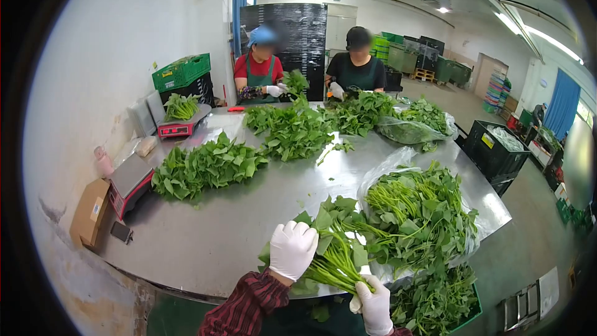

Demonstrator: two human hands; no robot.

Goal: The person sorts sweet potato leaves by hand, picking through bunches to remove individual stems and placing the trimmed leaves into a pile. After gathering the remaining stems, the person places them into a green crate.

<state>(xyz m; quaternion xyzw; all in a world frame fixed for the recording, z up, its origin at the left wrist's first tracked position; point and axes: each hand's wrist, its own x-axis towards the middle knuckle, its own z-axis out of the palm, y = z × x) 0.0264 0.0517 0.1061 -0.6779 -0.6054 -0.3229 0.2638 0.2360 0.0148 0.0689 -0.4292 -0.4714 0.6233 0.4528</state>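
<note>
In white gloves, both my hands are on a bunch of leafy green vegetables (337, 262) at the near edge of the metal table (239, 236). My left hand (293, 251) is closed at its leafy side, the fingers curled into the leaves. Down at the stem ends, my right hand (374, 304) grips the pale green stems between thumb and fingers. Just right of the bunch, a large heap of the same greens (423, 211) lies on a clear plastic bag (379, 171). Below the table edge, more greens (438, 298) fill a green crate.
Two people work across the table beside leafy piles (289, 127). Another pile (208, 168) lies left of centre. Two red scales (132, 183) (177, 129) stand along the left wall, near a cardboard box (90, 211). A black crate (494, 149) stands at the right.
</note>
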